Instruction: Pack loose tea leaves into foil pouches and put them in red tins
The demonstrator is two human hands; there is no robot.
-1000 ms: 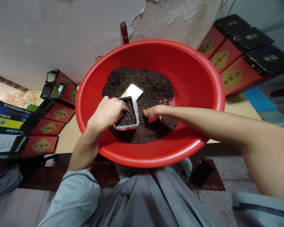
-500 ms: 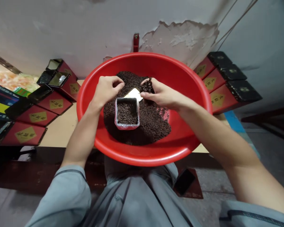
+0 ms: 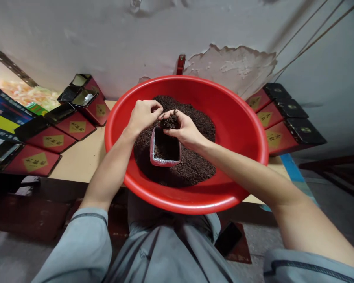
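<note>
A wide red basin (image 3: 238, 129) holds a heap of dark loose tea leaves (image 3: 194, 165). Standing in the heap is an open square tin (image 3: 165, 162) with clear plastic film around its rim and dark tea inside. My right hand (image 3: 185, 127) is cupped around a clump of tea leaves (image 3: 169, 122), just over the tin's far edge. Beside it, at the far left of the tin, is my left hand (image 3: 146, 116), its thumb and fingertips pinched together; what they hold, if anything, is hidden.
Several red and black tins with yellow diamond labels (image 3: 35, 161) stand left of the basin, some open. More closed tins (image 3: 275, 135) are at the right. Behind is a peeling wall (image 3: 233, 63). The wooden table (image 3: 79, 161) ends close to my lap.
My right hand, with its tea, has moved left over the tin's far edge. The shiny gold flap behind the tin is now hidden. The whole view has shifted slightly.
</note>
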